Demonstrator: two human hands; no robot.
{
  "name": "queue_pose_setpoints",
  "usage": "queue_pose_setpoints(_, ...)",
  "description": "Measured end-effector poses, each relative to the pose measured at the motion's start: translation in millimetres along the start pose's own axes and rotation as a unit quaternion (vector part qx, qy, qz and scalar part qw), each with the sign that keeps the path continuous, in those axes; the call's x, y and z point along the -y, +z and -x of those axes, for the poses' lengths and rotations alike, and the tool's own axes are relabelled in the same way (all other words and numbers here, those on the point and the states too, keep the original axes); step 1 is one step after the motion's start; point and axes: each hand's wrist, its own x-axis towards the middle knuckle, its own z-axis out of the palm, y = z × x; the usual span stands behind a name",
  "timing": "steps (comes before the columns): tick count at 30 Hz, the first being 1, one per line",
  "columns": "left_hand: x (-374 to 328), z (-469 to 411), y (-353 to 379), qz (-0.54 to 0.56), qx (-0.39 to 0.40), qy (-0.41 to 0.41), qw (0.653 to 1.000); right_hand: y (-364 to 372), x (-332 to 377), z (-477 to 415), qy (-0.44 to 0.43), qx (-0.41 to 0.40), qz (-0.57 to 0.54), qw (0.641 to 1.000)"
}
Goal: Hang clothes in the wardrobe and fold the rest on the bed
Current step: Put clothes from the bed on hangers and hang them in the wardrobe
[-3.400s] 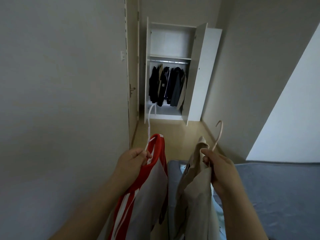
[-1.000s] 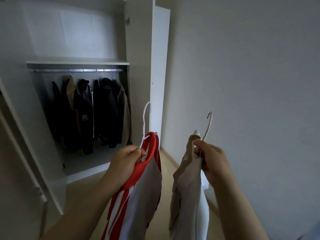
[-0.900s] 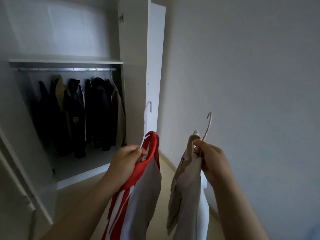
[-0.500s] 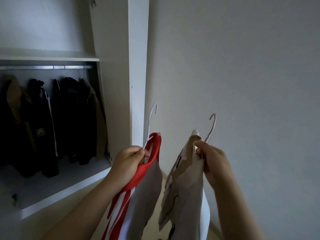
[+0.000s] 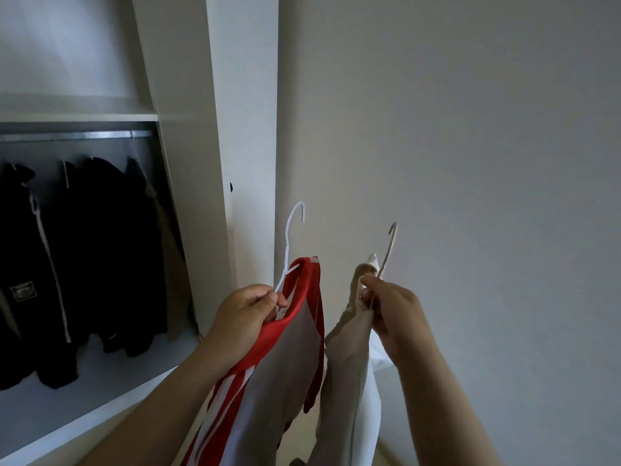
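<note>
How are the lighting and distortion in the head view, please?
Head view: dim, soft light, no glare; the dark jackets merge in shadow; the wide lens tilts the wardrobe door; the red shirt in the left hand and beige garment in the right hand are sharp.

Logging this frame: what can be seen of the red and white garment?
The red and white garment looks like soft jersey cloth: red collar and shoulder, red-white stripes down one edge, a pale panel. It hangs from a thin white hanger, hook upward, gripped at the collar by the left hand, near the open wardrobe. Its lower part leaves the frame.
</note>
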Motion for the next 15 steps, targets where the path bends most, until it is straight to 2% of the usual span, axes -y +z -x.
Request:
queue_pose_setpoints(9,6.6,-112.0,1.6,0.025,0.122,0.095,0.988,44.0,7.4,-104.4,-0.007,-0.019,0.017,1.0)
queue_pose_setpoints(15,1.5,-167.9,6.7,0.025,0.176,0.105,0.978,80.7,20.6,-162.3,0.0,-0.021,-0.003,1.0)
